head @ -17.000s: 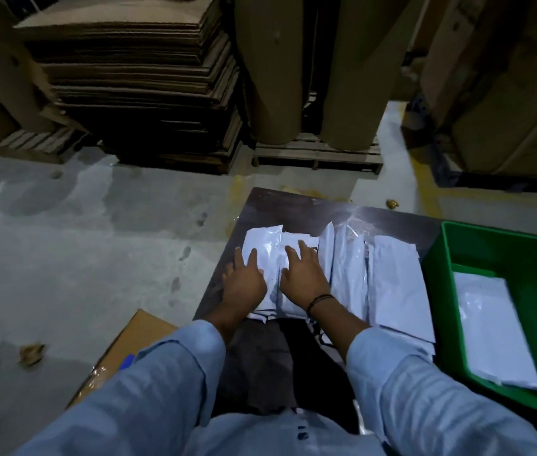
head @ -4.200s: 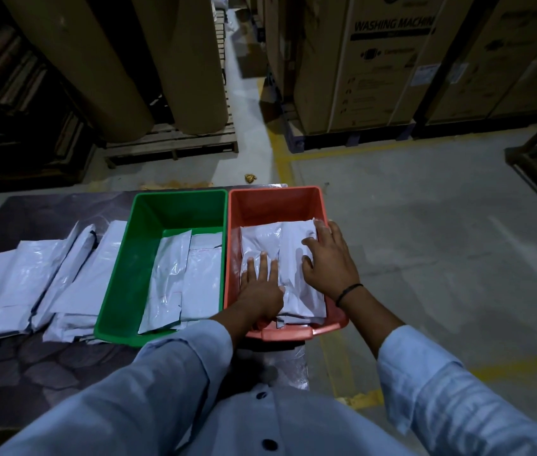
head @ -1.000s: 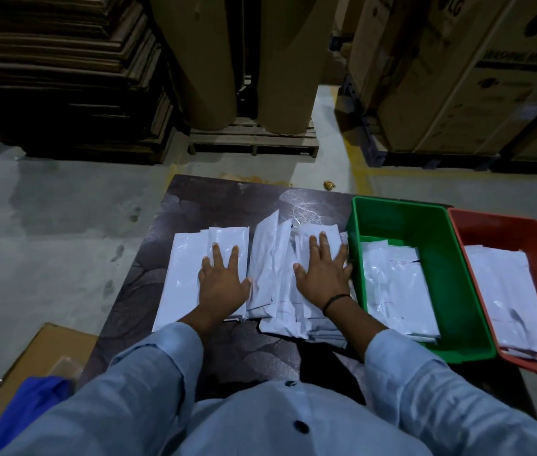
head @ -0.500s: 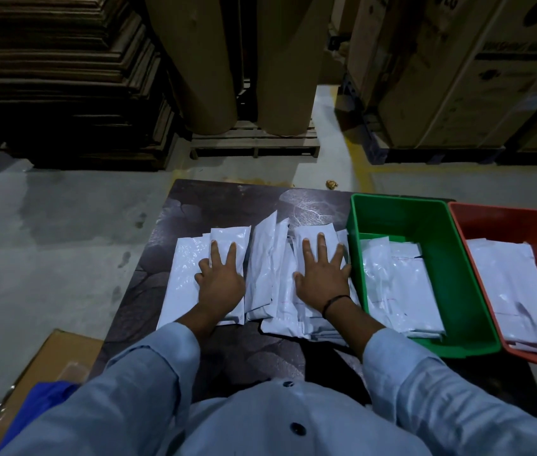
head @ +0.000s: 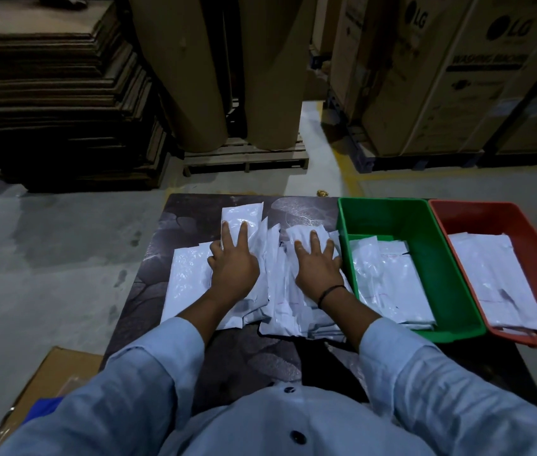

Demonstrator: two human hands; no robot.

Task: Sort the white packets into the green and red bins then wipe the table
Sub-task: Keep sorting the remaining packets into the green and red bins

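Several white packets (head: 280, 291) lie overlapped in the middle of the dark patterned table (head: 247, 357). My left hand (head: 232, 268) rests flat on one packet (head: 242, 215) that sticks out toward the far edge. My right hand (head: 318, 268) lies flat with straight fingers on the pile beside the green bin (head: 388, 209). Another packet (head: 186, 278) lies flat at the left of the pile. The green bin holds white packets (head: 388, 278). To its right, the red bin (head: 477, 209) also holds white packets (head: 494, 278).
A cardboard box (head: 49, 376) with something blue (head: 43, 406) in it stands on the floor at the lower left. Behind the table are stacked cardboard sheets (head: 53, 93), two brown paper rolls (head: 227, 67) on a pallet and large appliance cartons (head: 451, 70).
Since half a second ago, my left hand has slid a packet forward toward the far edge of the table. My right hand stays flat on the pile by the green bin.
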